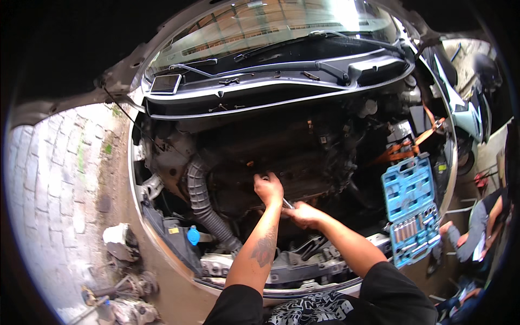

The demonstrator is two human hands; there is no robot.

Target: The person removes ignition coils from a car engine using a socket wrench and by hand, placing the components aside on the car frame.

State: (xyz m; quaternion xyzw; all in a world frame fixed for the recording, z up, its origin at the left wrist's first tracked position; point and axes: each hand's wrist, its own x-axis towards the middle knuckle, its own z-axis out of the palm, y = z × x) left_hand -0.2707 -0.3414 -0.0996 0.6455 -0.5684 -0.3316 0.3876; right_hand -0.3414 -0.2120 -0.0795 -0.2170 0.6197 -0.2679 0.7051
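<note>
Both my hands are closed on a silver wrench (287, 204) over the dark engine (244, 187) in the open car bay. My left hand (269, 190) is wrapped round its far end, near an orange-yellow dipstick loop (249, 163). A small round metal part shows at the top of that fist. My right hand (306, 215) grips the near end, lower and to the right. Most of the wrench is hidden by my fingers, and I cannot see what it meets on the engine.
An open blue socket case (387, 187) rests at the bay's right side. A ribbed hose (197, 184) and blue reservoir cap (193, 235) are on the left. A phone-like device (166, 84) lies below the windshield. Another person (476, 227) sits at the right, beyond the car.
</note>
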